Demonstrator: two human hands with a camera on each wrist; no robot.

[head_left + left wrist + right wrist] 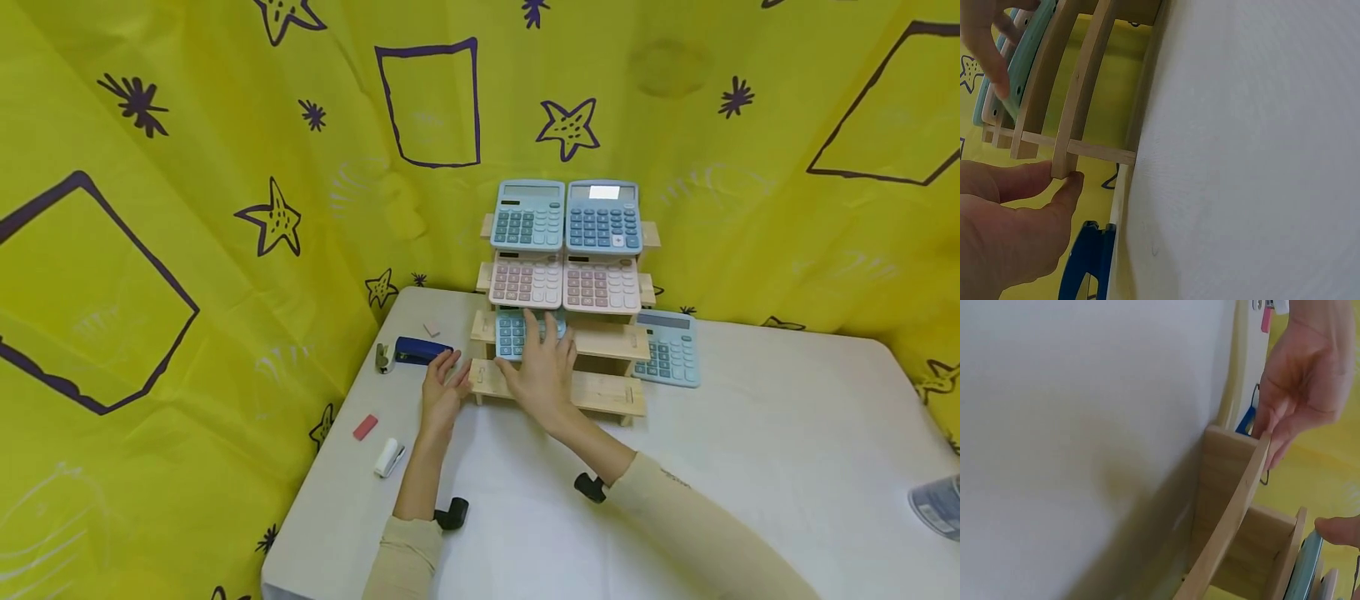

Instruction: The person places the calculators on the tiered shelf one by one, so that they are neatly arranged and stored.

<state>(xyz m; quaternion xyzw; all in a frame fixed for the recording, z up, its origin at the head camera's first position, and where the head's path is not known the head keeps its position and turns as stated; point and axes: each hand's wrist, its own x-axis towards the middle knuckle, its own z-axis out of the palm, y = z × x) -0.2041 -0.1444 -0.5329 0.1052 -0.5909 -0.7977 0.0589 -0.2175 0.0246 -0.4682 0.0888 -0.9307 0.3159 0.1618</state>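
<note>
A four-tier wooden stand (600,396) holds calculators on its upper tiers. My left hand (442,396) pinches the left end of the lowest board (1079,106) between thumb and fingers. On the tier above, my right hand (542,371) grips a light blue calculator (510,335), covering its right part; its thumb is at the calculator's lower left corner. Over that tier sit two pink calculators, a left one (525,281) and a right one (602,286). The top tier carries a mint calculator (527,215) and a blue calculator (603,217).
Another light blue calculator (667,350) is behind the stand's right side. Left of the stand lie a dark blue stapler (422,350), a small pale stapler (385,358), a pink eraser (365,427) and a white stapler (388,458). A can (937,507) stands at far right.
</note>
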